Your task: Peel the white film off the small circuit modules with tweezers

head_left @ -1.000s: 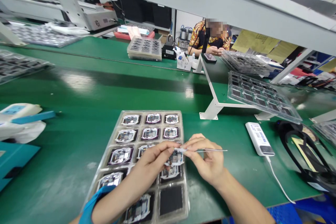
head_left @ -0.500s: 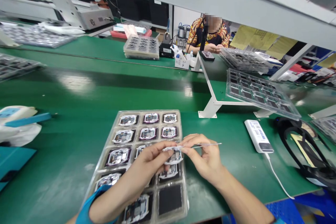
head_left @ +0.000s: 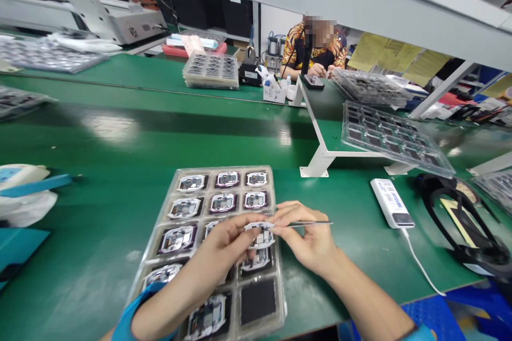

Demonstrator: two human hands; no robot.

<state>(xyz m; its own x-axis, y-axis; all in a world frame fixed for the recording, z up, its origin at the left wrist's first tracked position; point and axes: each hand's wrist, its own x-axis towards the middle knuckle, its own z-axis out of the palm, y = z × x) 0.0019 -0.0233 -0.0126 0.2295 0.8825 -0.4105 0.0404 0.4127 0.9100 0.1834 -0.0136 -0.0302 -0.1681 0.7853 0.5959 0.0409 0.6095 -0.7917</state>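
My left hand [head_left: 228,240] is closed on a small white-rimmed device module [head_left: 262,235] with a circuit board in it, held above the clear tray. My right hand [head_left: 306,237] pinches slim metal tweezers [head_left: 308,222], their back end pointing right. Its fingertips are at the module's right edge; the tweezer tips are hidden by the fingers. Below both hands lies the clear plastic tray [head_left: 283,298], with similar modules in several pockets. Its near right pocket [head_left: 258,300] shows only a black pad. My left forearm covers part of the tray.
On the right are a white power bank [head_left: 392,203] with a cable and a black headband-like object [head_left: 452,224]. A raised green stand [head_left: 336,138] bears more trays [head_left: 396,136]. Across the bench sits a co-worker [head_left: 296,50]. Stacked trays [head_left: 211,70] stand further back.
The view has shifted slightly. My left hand still holds the module; the tweezers in my right hand have turned a little. The co-worker's hands have moved slightly.
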